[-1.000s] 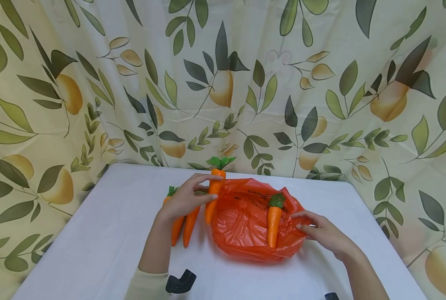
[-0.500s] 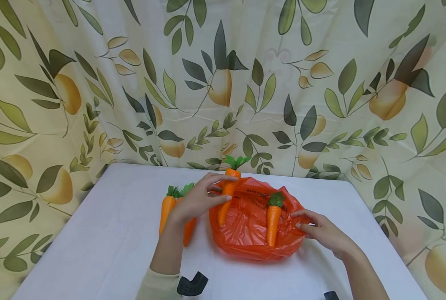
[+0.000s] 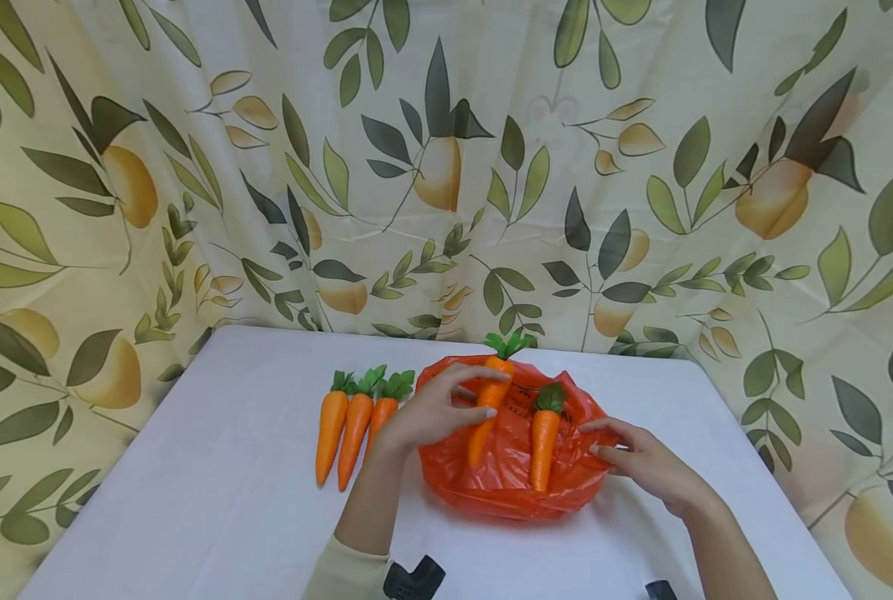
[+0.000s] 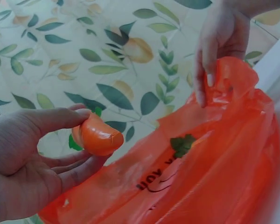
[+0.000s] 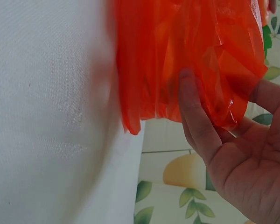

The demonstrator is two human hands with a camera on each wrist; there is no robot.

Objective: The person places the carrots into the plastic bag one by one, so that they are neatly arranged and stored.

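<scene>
Between thumb and fingers, my left hand (image 3: 434,408) pinches an orange carrot (image 3: 482,442) with a green leafy top, leafy end up and tip down. The carrot is over the left part of a red plastic bag (image 3: 484,502); in the left wrist view, the held carrot (image 4: 100,135) points at the camera. A second carrot (image 3: 544,446) lies in the bag's open mouth, towards the right. My right hand (image 3: 644,462) holds the bag's right edge, with the red plastic (image 5: 214,93) between its thumb and fingers in the right wrist view.
Three more carrots (image 3: 331,429) lie side by side on the white table (image 3: 213,467), left of the bag; my left forearm partly covers the nearest one. A leaf-and-fruit patterned curtain (image 3: 416,183) rises behind the table. Dark printing shows on the bag (image 4: 154,179).
My left hand has carried its carrot rightwards, from the bag's left edge to over its opening. The three carrots at the left show more fully now. My right hand stays at the bag.
</scene>
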